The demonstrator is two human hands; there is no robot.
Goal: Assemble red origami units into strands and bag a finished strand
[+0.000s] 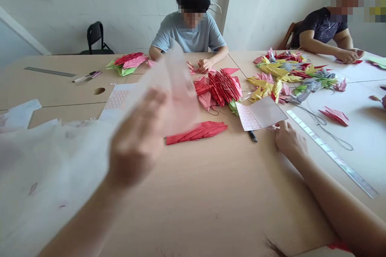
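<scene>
My left hand (138, 136), smeared by motion, is raised over the table with a translucent plastic bag (181, 96) in its grip. Behind the bag's lower edge lies a bundle of folded red paper (197, 132). At the right, my right hand (291, 140) has its fingers closed at the lower corner of a sticker sheet (261, 114), printed in red on its left part. Under that sheet a black-handled tool (252, 136) pokes out. More milky plastic bags (51, 164) are heaped beside my left forearm.
A red folded-paper pile (223, 86) sits mid-table, and multicoloured paper pieces (280, 72) lie farther right. A ruler (331, 152) and cord (334, 136) flank my right arm. Another sticker sheet (117, 98), pens (87, 77) and a table hole (99, 91) are left. Two people sit opposite.
</scene>
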